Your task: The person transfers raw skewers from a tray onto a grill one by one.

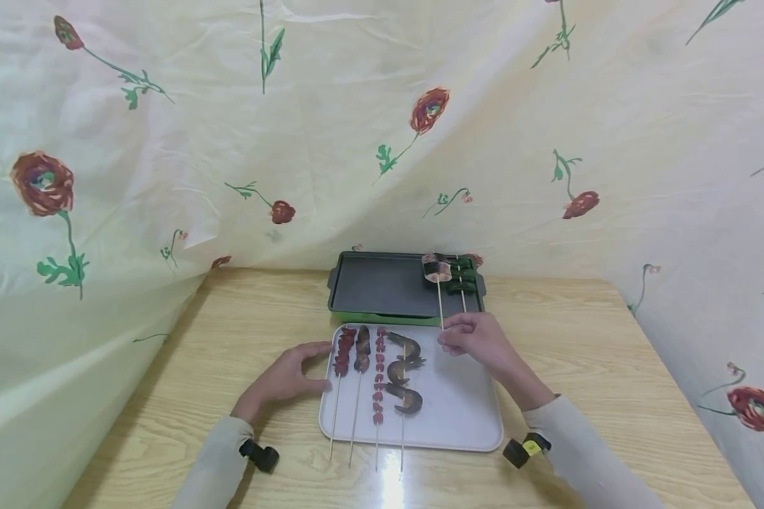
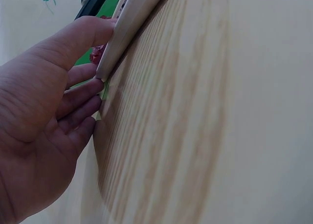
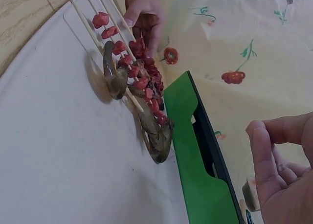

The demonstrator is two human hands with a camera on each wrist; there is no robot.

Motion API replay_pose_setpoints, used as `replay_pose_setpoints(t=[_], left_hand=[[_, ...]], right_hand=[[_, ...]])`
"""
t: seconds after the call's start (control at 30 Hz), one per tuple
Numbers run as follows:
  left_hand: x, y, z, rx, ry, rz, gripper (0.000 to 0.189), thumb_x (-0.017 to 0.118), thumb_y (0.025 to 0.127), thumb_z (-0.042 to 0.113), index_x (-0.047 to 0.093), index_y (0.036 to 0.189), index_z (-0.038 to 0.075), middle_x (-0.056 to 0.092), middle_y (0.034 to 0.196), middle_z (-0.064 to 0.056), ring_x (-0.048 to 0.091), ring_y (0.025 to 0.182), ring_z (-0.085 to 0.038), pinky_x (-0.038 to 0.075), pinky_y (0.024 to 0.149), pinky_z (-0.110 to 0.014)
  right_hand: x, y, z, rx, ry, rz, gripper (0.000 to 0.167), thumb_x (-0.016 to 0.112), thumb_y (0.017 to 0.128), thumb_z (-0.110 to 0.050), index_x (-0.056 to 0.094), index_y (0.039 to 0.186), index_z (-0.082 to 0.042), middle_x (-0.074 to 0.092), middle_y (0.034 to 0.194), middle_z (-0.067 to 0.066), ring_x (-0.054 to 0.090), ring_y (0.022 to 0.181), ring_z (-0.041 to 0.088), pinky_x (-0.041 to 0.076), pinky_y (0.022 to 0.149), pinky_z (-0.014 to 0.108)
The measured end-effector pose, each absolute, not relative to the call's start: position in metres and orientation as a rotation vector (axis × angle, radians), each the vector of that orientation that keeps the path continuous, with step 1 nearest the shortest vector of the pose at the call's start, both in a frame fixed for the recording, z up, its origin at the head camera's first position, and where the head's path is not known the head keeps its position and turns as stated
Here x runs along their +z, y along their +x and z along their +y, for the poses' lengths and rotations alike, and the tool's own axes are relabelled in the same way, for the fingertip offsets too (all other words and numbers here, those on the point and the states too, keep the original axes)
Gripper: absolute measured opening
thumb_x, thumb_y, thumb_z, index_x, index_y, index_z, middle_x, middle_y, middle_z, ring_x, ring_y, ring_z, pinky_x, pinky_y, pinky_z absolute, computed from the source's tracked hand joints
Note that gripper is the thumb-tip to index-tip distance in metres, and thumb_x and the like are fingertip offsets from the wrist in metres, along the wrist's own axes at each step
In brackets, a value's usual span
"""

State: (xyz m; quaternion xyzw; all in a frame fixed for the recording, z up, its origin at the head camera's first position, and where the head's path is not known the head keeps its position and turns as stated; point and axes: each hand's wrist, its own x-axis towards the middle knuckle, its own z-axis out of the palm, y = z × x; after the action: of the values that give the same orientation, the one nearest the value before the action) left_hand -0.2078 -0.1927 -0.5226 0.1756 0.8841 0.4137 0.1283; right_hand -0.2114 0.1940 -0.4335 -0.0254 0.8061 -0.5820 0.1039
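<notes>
My right hand [image 1: 474,336] pinches the thin stick of a skewer [image 1: 441,304] between thumb and fingers. At its top sits a thick pale-pink slice with a dark edge [image 1: 436,270], like a fish steak, over the right part of a black griddle [image 1: 382,283]. My left hand [image 1: 289,375] touches the left rim of a white tray [image 1: 452,444], thumb and fingers spread along it. On the tray lie a shrimp skewer [image 1: 409,401], a skewer of small red meat pieces [image 1: 378,396], a dark-and-pale skewer [image 1: 362,350] and a dark red meat skewer [image 1: 344,350].
A skewer of green peppers [image 1: 463,276] lies at the griddle's right end. The griddle's green base [image 3: 183,131] stands right behind the tray. Skewer sticks overhang the tray's front edge. A flowered cloth [image 1: 331,141] hangs behind the wooden table [image 1: 248,311].
</notes>
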Motion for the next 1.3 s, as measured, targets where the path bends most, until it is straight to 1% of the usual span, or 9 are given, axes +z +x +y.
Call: replay_pose_setpoints(t=[0.47,0.67,0.73,0.9,0.97,1.07,1.3], left_hand=[[-0.521,-0.208,-0.193,1.196,0.510,2.571,0.075,0.087,0.080,0.040,0.057,0.147,0.022,0.049,0.156,0.000,0.041,0.147,-0.026,0.033,0.123,-0.048],[-0.522,-0.208,-0.194,1.202,0.540,2.573,0.075,0.086,0.081,0.040,0.057,0.147,0.019,0.050,0.155,-0.004,0.042,0.146,-0.030,0.033,0.122,-0.051],[-0.523,-0.208,-0.194,1.205,0.551,2.573,0.075,0.086,0.081,0.040,0.057,0.147,0.018,0.050,0.155,-0.005,0.042,0.146,-0.031,0.033,0.122,-0.051],[-0.523,-0.209,-0.193,1.183,0.543,2.582,0.075,0.086,0.081,0.040,0.057,0.147,0.020,0.050,0.155,-0.003,0.042,0.146,-0.029,0.034,0.122,-0.050],[-0.524,-0.209,-0.193,1.173,0.536,2.584,0.075,0.086,0.081,0.041,0.057,0.147,0.021,0.049,0.156,-0.002,0.042,0.146,-0.028,0.034,0.122,-0.049],[-0.523,-0.209,-0.193,1.182,0.545,2.582,0.076,0.086,0.081,0.040,0.057,0.147,0.019,0.050,0.155,-0.003,0.042,0.147,-0.029,0.033,0.122,-0.050],[-0.525,-0.209,-0.193,1.186,0.547,2.584,0.076,0.087,0.080,0.039,0.056,0.148,0.019,0.049,0.156,-0.004,0.041,0.147,-0.029,0.033,0.122,-0.050]], right_hand=[[-0.439,-0.218,0.192,-1.684,-0.066,2.375,0.033,0.069,0.094,-0.004,0.063,0.119,0.016,0.077,0.093,0.014,0.072,0.077,0.015,0.064,0.071,0.030],[-0.442,-0.217,0.191,-1.696,-0.061,2.343,0.034,0.069,0.093,-0.004,0.063,0.120,0.016,0.077,0.093,0.015,0.072,0.076,0.015,0.064,0.071,0.028],[-0.442,-0.217,0.190,-1.698,-0.068,2.336,0.034,0.069,0.094,-0.005,0.062,0.120,0.016,0.077,0.094,0.015,0.073,0.077,0.017,0.064,0.071,0.028],[-0.441,-0.214,0.188,-1.658,-0.081,2.345,0.036,0.070,0.095,-0.009,0.063,0.121,0.015,0.077,0.097,0.018,0.073,0.080,0.021,0.064,0.071,0.029],[-0.440,-0.213,0.188,-1.644,-0.078,2.347,0.037,0.070,0.095,-0.010,0.063,0.123,0.014,0.077,0.099,0.019,0.074,0.080,0.020,0.064,0.069,0.029],[-0.441,-0.212,0.189,-1.633,-0.069,2.341,0.039,0.069,0.096,-0.011,0.063,0.125,0.014,0.076,0.102,0.020,0.074,0.077,0.019,0.064,0.066,0.029],[-0.446,-0.208,0.193,-1.603,-0.075,2.329,0.043,0.070,0.096,-0.014,0.061,0.129,0.011,0.075,0.109,0.021,0.074,0.074,0.023,0.064,0.064,0.031]])
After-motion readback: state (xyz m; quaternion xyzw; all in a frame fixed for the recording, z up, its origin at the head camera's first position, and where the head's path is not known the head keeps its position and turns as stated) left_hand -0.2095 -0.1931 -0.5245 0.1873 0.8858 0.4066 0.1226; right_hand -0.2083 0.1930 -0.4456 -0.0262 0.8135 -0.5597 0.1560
